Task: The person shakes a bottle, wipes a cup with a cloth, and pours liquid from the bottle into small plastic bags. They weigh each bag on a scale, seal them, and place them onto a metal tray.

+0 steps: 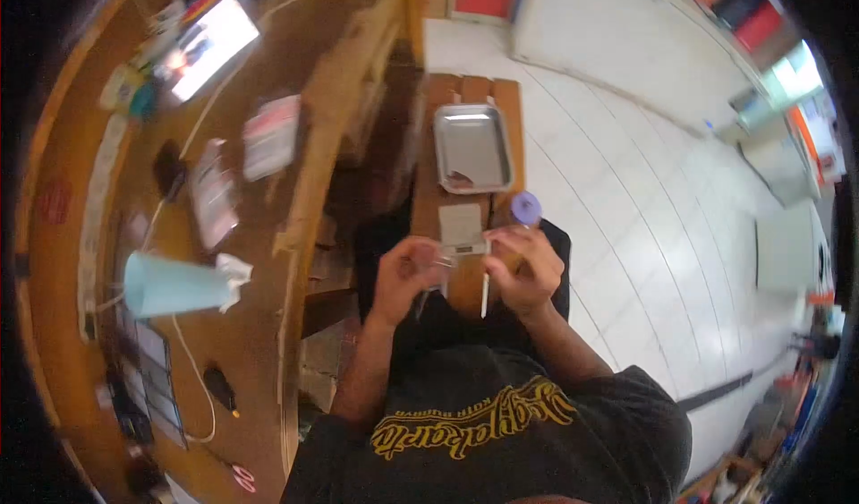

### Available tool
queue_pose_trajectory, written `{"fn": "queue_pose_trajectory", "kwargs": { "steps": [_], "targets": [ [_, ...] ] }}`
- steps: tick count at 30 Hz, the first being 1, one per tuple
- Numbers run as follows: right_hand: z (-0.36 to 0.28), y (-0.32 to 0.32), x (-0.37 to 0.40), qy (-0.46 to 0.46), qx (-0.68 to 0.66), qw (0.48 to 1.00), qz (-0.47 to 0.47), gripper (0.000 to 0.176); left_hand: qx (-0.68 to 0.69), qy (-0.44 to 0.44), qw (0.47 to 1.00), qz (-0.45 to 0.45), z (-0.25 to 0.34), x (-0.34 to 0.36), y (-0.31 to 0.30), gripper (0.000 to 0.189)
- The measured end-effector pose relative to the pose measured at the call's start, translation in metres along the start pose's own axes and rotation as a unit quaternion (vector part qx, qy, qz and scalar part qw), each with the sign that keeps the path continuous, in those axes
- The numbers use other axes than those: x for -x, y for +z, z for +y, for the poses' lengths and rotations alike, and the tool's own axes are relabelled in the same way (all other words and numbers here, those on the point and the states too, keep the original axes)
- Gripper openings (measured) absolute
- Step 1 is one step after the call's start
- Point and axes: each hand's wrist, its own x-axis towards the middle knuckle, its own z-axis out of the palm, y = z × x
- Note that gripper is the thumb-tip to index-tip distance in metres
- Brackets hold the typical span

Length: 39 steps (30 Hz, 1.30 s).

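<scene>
My left hand (407, 277) is closed in a pinch at the left side of a small digital scale (462, 228). Something thin and see-through shows at its fingertips, too blurred to name. On the scale's other side, my right hand (528, 267) has thumb and fingers bent together around a thin white stick (485, 296), which points down toward my lap. Just beyond my right fingers is a round purple lid-like object (526, 207). Farther along the wooden bench (429, 204) lies a rectangular metal tray (474, 141) with a small dark reddish piece in its near corner.
To my left runs a wooden desk (259, 262) with a light-blue tapered cup (174, 285), plastic packets (271, 137), a lit screen (217, 47), cables and pink-handled scissors (242, 477). White floor tiles (626, 226) extend on the right toward a white cabinet (787, 249).
</scene>
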Motion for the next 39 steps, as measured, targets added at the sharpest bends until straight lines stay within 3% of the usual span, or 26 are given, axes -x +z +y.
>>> {"fn": "queue_pose_trajectory", "kwargs": {
  "steps": [1,2,3,5,6,9,10,12,16,18,20,22,23,24,26,27,29,30,32,34,36,39],
  "targets": [
    [0.011,-0.005,0.011,-0.025,0.031,0.997,0.062,0.027,0.006,-0.014,1.0,-0.017,-0.015,0.004,-0.003,0.035],
    [0.04,-0.011,0.034,-0.034,0.061,0.994,0.089,0.043,0.127,-0.022,0.991,-0.041,-0.03,0.007,-0.008,0.036],
    [0.072,-0.018,0.059,0.002,0.121,0.987,0.104,0.055,0.245,-0.028,0.967,-0.058,-0.038,0.008,-0.008,0.038],
    [0.117,-0.029,0.094,0.11,0.19,0.972,0.078,0.081,0.331,-0.08,0.937,-0.072,-0.036,0.016,0.005,0.043],
    [0.129,-0.031,0.102,0.113,0.191,0.972,0.075,0.081,0.41,-0.128,0.899,-0.082,-0.034,0.02,0.012,0.049],
    [0.164,-0.027,0.102,0.133,0.178,0.972,-0.079,0.099,0.447,-0.175,0.873,-0.088,-0.035,0.022,0.024,0.061],
    [0.176,-0.02,0.101,0.131,0.174,0.972,-0.082,0.099,0.447,-0.172,0.874,-0.083,-0.034,0.022,0.027,0.061],
    [0.2,-0.001,0.099,0.038,0.072,0.996,-0.025,0.107,0.509,-0.19,0.833,-0.103,-0.033,0.019,0.032,0.074],
    [0.225,0.035,0.095,0.033,-0.052,0.998,-0.017,0.107,0.539,-0.151,0.821,-0.112,-0.024,0.014,0.036,0.082],
    [0.227,0.041,0.087,0.087,0.009,0.996,-0.025,0.094,0.442,-0.085,0.882,-0.139,-0.034,0.01,0.026,0.085],
    [0.201,0.033,0.058,0.075,0.004,0.996,-0.046,0.086,0.413,-0.104,0.898,-0.114,-0.02,0.006,0.02,0.076],
    [0.177,0.014,0.034,0.082,-0.03,0.989,-0.122,0.084,0.096,-0.042,0.992,-0.072,-0.018,0.003,0.015,0.072],
    [0.163,0.002,0.019,0.06,-0.032,0.983,-0.173,0.084,0.055,-0.045,0.997,-0.033,-0.013,0.002,0.016,0.058],
    [0.145,-0.01,0.002,0.061,-0.033,0.982,-0.175,0.084,0.055,-0.047,0.997,-0.031,-0.008,0.001,0.013,0.058],
    [0.107,-0.034,-0.031,0.042,-0.047,0.931,-0.359,0.086,-0.147,-0.014,0.988,-0.047,-0.001,-0.001,0.006,0.054],
    [0.09,-0.044,-0.045,0.044,-0.045,0.931,-0.359,0.086,-0.146,-0.015,0.988,-0.049,-0.003,-0.003,0.003,0.054],
    [0.059,-0.055,-0.068,0.052,-0.053,0.849,-0.524,0.088,-0.231,0.013,0.971,-0.065,-0.009,-0.006,-0.003,0.055],
    [0.046,-0.058,-0.075,0.053,-0.05,0.849,-0.523,0.088,-0.23,0.013,0.971,-0.068,-0.007,-0.008,-0.001,0.055],
    [0.028,-0.06,-0.084,0.043,0.078,0.749,-0.657,0.092,-0.3,0.095,0.947,-0.056,-0.003,-0.009,0.006,0.046],
    [0.021,-0.059,-0.088,0.02,0.093,0.729,-0.678,0.092,-0.3,0.09,0.947,-0.066,-0.009,-0.008,0.009,0.047],
    [0.008,-0.054,-0.095,0.028,0.165,0.661,-0.731,0.09,-0.302,0.086,0.947,-0.073,-0.011,-0.007,0.011,0.048],
    [0.004,-0.051,-0.098,0.003,0.186,0.643,-0.743,0.089,-0.326,0.077,0.94,-0.062,-0.014,-0.004,0.016,0.045]
  ]
}}
